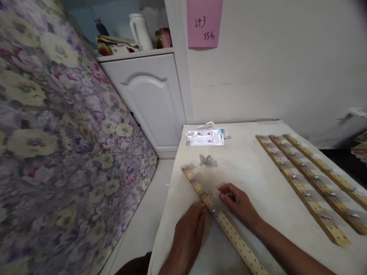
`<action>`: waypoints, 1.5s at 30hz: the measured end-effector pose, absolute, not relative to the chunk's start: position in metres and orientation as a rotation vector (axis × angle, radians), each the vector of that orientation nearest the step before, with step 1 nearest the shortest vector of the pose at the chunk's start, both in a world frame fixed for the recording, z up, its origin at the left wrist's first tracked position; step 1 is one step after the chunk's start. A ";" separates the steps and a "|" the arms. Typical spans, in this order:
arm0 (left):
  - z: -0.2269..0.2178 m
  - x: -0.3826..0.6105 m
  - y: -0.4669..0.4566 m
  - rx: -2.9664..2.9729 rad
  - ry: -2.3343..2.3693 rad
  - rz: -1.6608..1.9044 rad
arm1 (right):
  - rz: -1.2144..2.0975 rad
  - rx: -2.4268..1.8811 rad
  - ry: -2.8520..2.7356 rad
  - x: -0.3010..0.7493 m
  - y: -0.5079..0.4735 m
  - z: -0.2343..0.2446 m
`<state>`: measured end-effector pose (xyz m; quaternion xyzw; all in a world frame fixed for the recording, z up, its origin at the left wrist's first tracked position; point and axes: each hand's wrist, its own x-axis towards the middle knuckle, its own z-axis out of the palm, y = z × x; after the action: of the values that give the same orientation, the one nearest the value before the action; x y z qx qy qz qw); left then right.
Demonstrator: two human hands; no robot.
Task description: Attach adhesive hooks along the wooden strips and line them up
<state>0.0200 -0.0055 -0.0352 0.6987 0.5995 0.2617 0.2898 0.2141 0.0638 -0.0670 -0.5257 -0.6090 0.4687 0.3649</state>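
Note:
A long, narrow wooden strip (233, 233) with rows of drilled holes lies slantwise on the table in front of me. Clear plastic pieces with small metal hooks sit along its far half, and one shiny metal hook (213, 210) is near its middle. My left hand (189, 227) is closed against the strip's left edge, its fingertips partly hidden. Just right of the strip, my right hand (236, 200) has its thumb and forefinger bent close together; whatever lies between them is too small to make out. Beyond the strip's far end is a loose clear adhesive hook (208, 160).
Three similar wooden strips with hooks, among them the left one (301, 187), lie on the right of the white table (241, 152). Blister packs of hooks (205, 138) rest at the back left. A floral curtain (71, 152) hangs left; a white cabinet (149, 103) stands behind.

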 end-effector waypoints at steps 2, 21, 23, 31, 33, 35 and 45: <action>-0.032 0.022 -0.005 1.815 1.655 0.677 | 1.037 -1.366 -1.580 0.221 0.072 -0.069; -0.026 0.026 0.001 1.768 1.735 0.538 | 0.605 -1.503 -1.754 0.201 0.180 -0.087; -0.027 0.025 0.001 1.782 1.733 0.521 | 0.601 -1.506 -1.726 0.201 0.178 -0.087; -0.030 0.023 0.000 1.798 1.717 0.526 | 0.772 -1.406 -1.556 0.207 0.168 -0.084; -0.030 0.023 0.000 1.807 1.714 0.534 | 0.849 -1.361 -1.491 0.210 0.169 -0.085; -0.029 0.023 0.001 1.811 1.712 0.536 | 0.930 -1.317 -1.424 0.212 0.169 -0.085; -0.026 0.021 -0.001 1.802 1.710 0.653 | 1.203 -1.169 -1.265 0.237 0.115 -0.072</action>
<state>0.0206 -0.0006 -0.0258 0.6730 0.6387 0.2438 0.2825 0.2375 0.1150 -0.0721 -0.4827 -0.5224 0.4968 0.4973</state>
